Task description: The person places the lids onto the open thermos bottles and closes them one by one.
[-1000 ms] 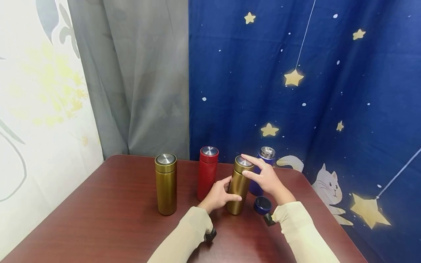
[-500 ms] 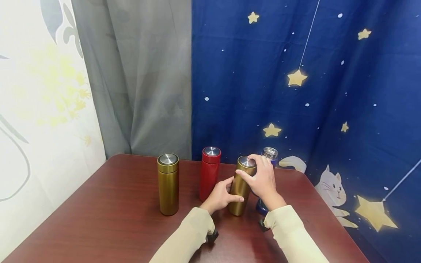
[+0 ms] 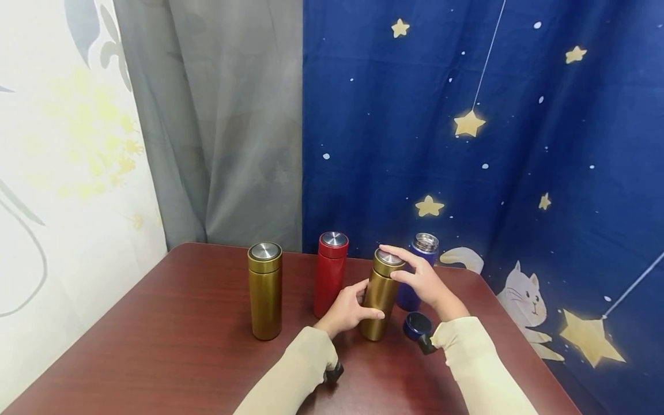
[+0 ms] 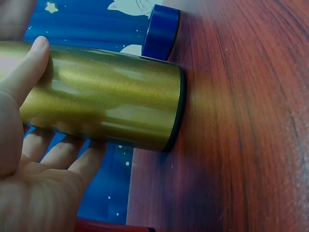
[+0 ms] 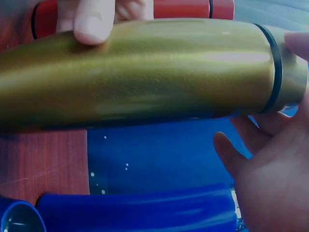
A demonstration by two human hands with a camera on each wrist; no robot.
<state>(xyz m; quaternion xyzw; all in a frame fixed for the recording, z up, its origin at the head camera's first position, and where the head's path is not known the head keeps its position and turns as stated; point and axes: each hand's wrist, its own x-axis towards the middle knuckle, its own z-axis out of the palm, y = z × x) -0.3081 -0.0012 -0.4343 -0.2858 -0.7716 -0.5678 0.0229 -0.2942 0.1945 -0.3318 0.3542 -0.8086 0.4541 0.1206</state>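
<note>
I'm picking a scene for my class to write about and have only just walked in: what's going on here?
A person's left hand grips a gold bottle, while the right hand holds its lid, which is on. Behind it, a blue bottle stands open, with a blue lid on the table nearby. A red bottle and another gold bottle stand upright, closed.

Wrist cams nr held flask (image 3: 380, 295), head above

Gray curtain (image 3: 244, 115) upper left, navy star-print curtain (image 3: 378, 115) upper right, capped red thermos (image 3: 329, 278) at center, uncapped blue thermos (image 3: 409, 297) right of center, wood-grain table (image 3: 197, 323) below
</note>
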